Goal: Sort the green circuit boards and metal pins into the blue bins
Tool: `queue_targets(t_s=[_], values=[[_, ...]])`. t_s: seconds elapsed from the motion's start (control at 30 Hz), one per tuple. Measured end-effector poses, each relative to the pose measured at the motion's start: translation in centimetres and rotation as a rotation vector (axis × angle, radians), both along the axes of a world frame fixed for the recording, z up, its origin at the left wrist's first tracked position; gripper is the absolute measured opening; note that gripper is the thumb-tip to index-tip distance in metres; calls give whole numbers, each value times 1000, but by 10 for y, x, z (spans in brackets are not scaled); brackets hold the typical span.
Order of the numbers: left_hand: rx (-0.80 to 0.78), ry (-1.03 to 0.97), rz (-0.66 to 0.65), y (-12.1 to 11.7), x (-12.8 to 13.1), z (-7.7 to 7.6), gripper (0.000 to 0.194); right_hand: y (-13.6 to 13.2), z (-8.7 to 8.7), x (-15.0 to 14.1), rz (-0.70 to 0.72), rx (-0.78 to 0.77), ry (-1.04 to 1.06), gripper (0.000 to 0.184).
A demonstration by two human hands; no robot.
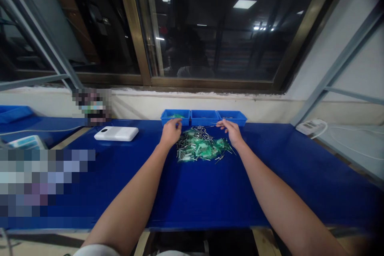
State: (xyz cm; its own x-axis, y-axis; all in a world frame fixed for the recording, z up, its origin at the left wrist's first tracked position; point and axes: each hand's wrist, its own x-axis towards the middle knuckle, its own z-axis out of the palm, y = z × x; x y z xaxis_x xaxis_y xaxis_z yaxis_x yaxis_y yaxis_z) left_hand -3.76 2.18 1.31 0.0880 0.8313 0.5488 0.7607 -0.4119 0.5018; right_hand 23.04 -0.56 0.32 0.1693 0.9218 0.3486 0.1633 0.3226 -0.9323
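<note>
Just in front of the left blue bin [163,121], my left hand [171,133] hovers at the pile's far left edge. Its fingers are loosely bent and apart, and nothing shows between them. My right hand [230,130] pinches a thin metal pin [213,123] that points left, before the middle blue bin [205,121] and right blue bin [237,120]. Between my hands lies a pile of small metal pins [204,133], mixed with green-tinted clear plastic packets [202,150]. Some green plastic shows inside the left bin; a few thin pieces seem to lie in the others.
The blue tabletop [207,196] runs up to the wall under a dark window. A white power bank-like device [116,133] lies at left. A power strip [310,127] with a cable sits at far right. Another blue bin [15,114] stands far left. Grey metal struts flank both sides.
</note>
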Motion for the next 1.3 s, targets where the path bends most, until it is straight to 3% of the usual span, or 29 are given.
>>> queue_targets(t_s=[0.17, 0.37, 0.57, 0.8, 1.03, 1.3], values=[[-206, 142, 28, 8, -18, -3, 31, 1, -2, 10, -86, 32, -28, 52], [-386, 356, -163, 13, -31, -5, 37, 3, -10, 7, -15, 34, -141, 51], [-465, 419, -206, 14, -40, -3, 26, 4, -13, 5, 20, 64, -162, 47], [-427, 369, -140, 11, -35, -5, 16, 5, -16, 5, 7, 47, -152, 49], [-164, 172, -158, 5, -19, -5, 23, 2, -13, 3, -1, 36, -118, 52], [-91, 258, -147, 5, -14, -9, 21, 12, -16, 10, -107, -107, 62, 76]])
